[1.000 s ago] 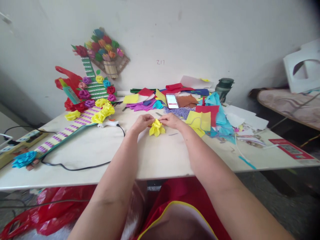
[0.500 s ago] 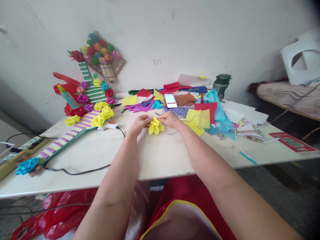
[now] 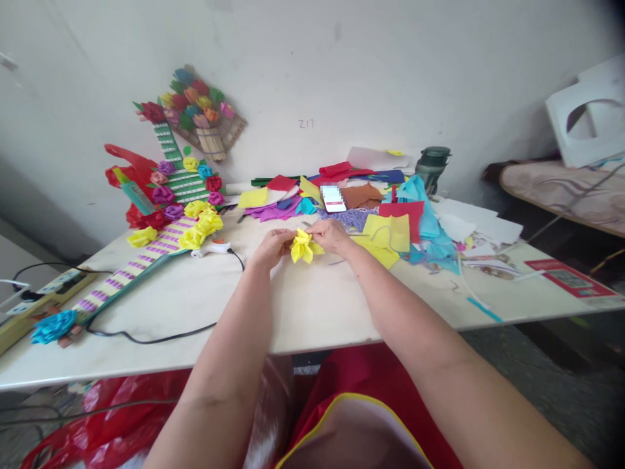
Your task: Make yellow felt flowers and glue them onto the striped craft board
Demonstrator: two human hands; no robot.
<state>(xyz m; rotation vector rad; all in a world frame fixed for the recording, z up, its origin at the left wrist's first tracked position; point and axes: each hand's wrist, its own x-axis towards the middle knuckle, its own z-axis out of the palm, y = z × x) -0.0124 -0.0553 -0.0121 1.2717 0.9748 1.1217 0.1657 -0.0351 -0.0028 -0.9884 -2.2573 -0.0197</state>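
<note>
A yellow paper flower (image 3: 303,249) with pointed petals hangs between my two hands, above the white tabletop (image 3: 322,306). My left hand (image 3: 274,247) pinches it from the left, fingers closed at its upper part. From the right, my right hand (image 3: 330,236) grips the same flower near its top with thumb and fingers together. The fingertips hide the flower's upper end. Just right of my right hand lie yellow crepe sheets (image 3: 388,234) with a thin cord over them.
A white glue gun (image 3: 211,248) with a black cord lies left, beside a striped panel (image 3: 131,267) bearing paper roses. Behind are colored paper sheets (image 3: 273,205), a phone (image 3: 333,197) and a dark green bottle (image 3: 432,168). A power strip (image 3: 53,293) sits far left.
Both hands stay at nearly the same place on the flower. The flower has turned slightly, and its petals point a little differently.
</note>
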